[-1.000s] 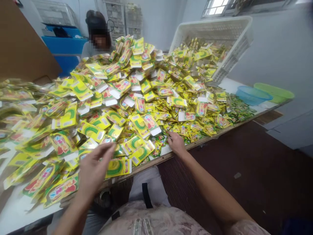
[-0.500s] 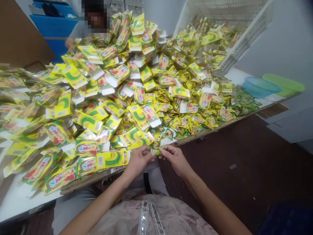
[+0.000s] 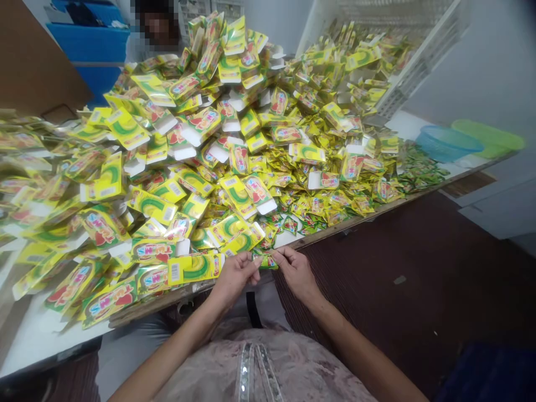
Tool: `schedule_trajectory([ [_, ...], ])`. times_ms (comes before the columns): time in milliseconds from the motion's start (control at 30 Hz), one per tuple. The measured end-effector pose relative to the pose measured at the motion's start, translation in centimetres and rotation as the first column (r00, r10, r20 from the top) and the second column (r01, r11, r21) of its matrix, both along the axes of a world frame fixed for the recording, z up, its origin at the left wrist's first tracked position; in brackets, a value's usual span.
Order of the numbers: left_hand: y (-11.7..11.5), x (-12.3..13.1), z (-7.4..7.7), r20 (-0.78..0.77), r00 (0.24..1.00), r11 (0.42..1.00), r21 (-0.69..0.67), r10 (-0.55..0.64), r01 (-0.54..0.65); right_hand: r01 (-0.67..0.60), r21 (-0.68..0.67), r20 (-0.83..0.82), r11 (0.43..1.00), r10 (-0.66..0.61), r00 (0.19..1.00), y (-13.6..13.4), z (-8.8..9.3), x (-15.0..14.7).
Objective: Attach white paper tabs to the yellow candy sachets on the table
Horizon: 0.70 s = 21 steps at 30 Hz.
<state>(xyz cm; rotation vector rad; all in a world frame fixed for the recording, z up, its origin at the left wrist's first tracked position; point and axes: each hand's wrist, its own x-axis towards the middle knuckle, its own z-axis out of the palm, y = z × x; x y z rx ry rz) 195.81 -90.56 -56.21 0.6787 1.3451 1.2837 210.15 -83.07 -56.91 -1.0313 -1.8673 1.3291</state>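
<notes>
My left hand (image 3: 235, 275) and my right hand (image 3: 295, 271) meet just off the table's front edge, both pinching a small green and yellow sachet (image 3: 264, 261) between their fingertips. Right behind the hands, a huge heap of flat yellow and green cartons (image 3: 201, 145) covers the white table (image 3: 33, 338). Small loose sachets (image 3: 322, 209) lie spread along the front edge to the right. One flat carton (image 3: 195, 268) lies at the edge beside my left hand.
A tipped white plastic crate (image 3: 414, 61) spills packets at the back right. A blue basket (image 3: 446, 144) and a green one (image 3: 489, 137) stand at the table's right end. Another person (image 3: 153, 28) sits behind the heap. The dark floor (image 3: 419, 279) lies to the right.
My hands, apart a second ago with the right reaching into the sachets, came together at the table edge and now hold one sachet between them. The view tilted down slightly.
</notes>
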Motion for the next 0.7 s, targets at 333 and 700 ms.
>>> schedule_trajectory([
  [333, -0.1, 0.4, 0.2, 0.219, 0.975, 0.999, 0.010, 0.040, -0.044, -0.190, 0.422, 0.122, 0.887, 0.152, 0.981, -0.4, 0.4, 1.0],
  [700, -0.6, 1.1, -1.0, -0.247, 0.968, 0.987, 0.162, 0.029, 0.012, 0.096, -0.504, -0.280, 0.858, -0.267, 0.922, -2.7, -2.0, -1.8],
])
